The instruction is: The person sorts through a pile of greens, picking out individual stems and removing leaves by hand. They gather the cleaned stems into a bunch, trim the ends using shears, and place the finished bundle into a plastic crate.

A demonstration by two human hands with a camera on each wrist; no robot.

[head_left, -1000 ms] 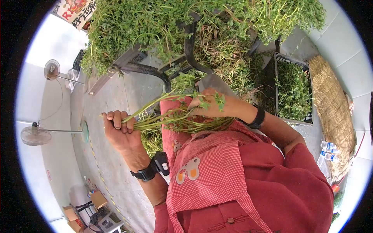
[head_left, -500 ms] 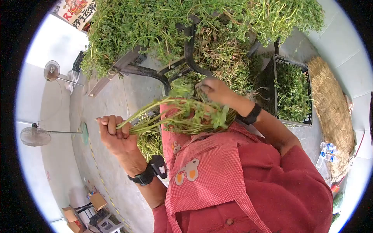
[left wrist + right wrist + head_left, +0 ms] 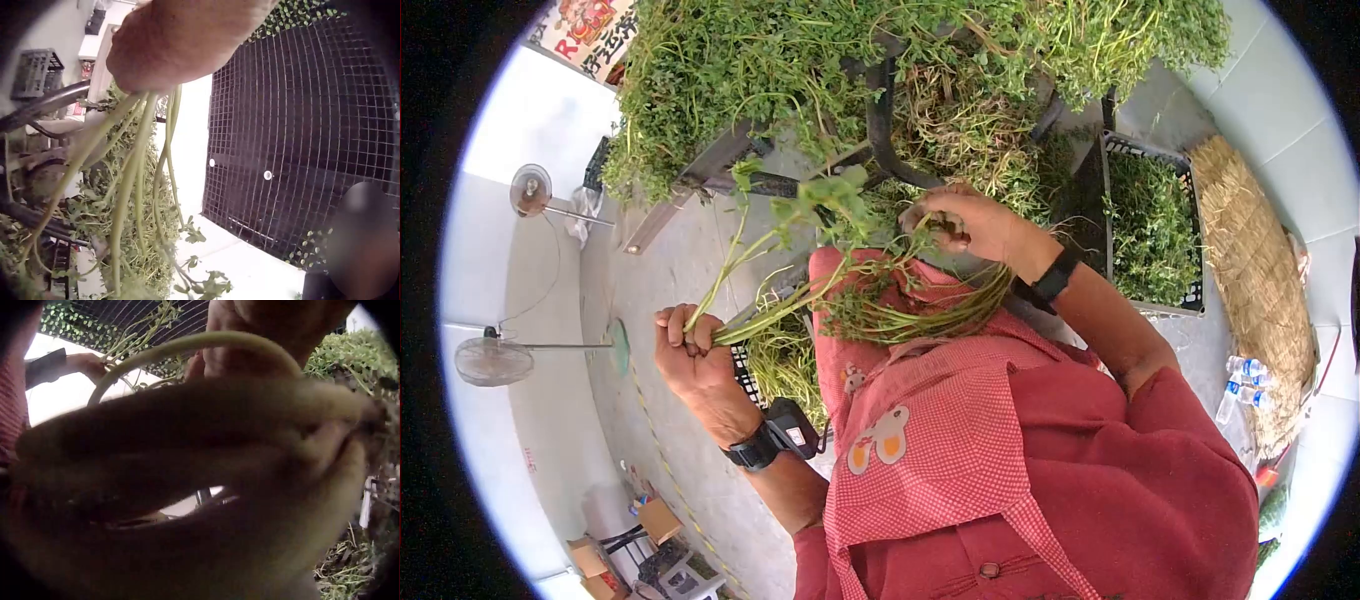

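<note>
In the head view my left hand curls round the pale lower ends of a few long leafy green stems. Those stems fan out from the fist toward the right, and in the left wrist view they spread from below the left hand. More stems bend across the lap under my right wrist. My right hand is raised above them with its fingers curled, pinching a bit of greenery. Close to the right wrist camera, blurred stems arch in front of the fingers and hide much of the grip.
Heaped greens cover a table ahead, with dark metal legs under it. A black crate of greens stands at the right beside a straw roll. Another crate sits by the left knee. Fans stand at the left.
My right hand has lifted away from the bundle, up and slightly right. The left hand has shifted a little left and down, and its stems now spread wider apart.
</note>
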